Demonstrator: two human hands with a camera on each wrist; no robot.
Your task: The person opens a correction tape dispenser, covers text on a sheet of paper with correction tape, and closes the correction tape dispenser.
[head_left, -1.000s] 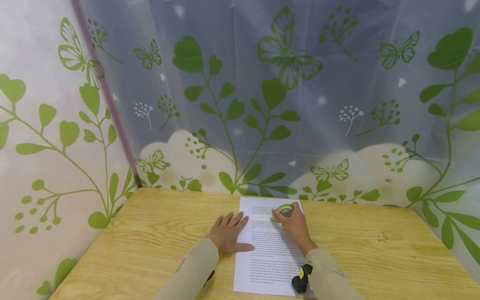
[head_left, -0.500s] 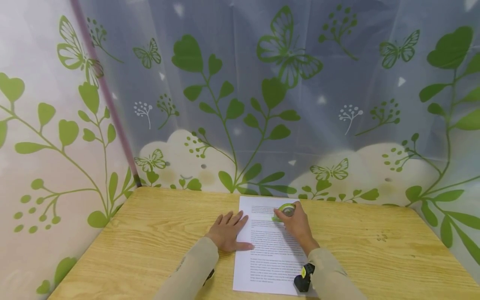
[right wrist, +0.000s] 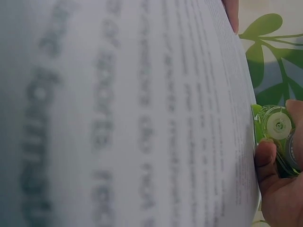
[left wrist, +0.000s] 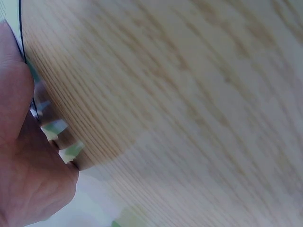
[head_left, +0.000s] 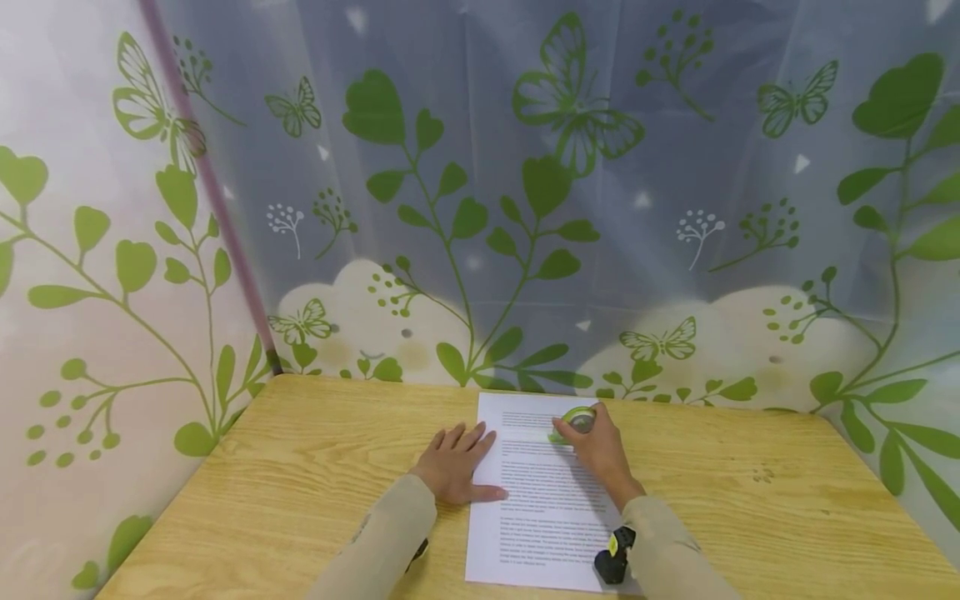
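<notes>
Here, the right grip pinches a rounded translucent dispenser.

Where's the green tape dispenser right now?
In the head view, the green tape dispenser is in the right hand, at the upper right part of the printed sheet, across from the left hand.

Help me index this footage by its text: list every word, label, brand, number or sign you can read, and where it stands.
"sports": printed sheet, right wrist view.
"do not": same sheet.
Rest of the print: too small, blurred or cut off to read surely.
Green tape dispenser: nothing legible.
Yellow label on black wrist device: too small.
</notes>
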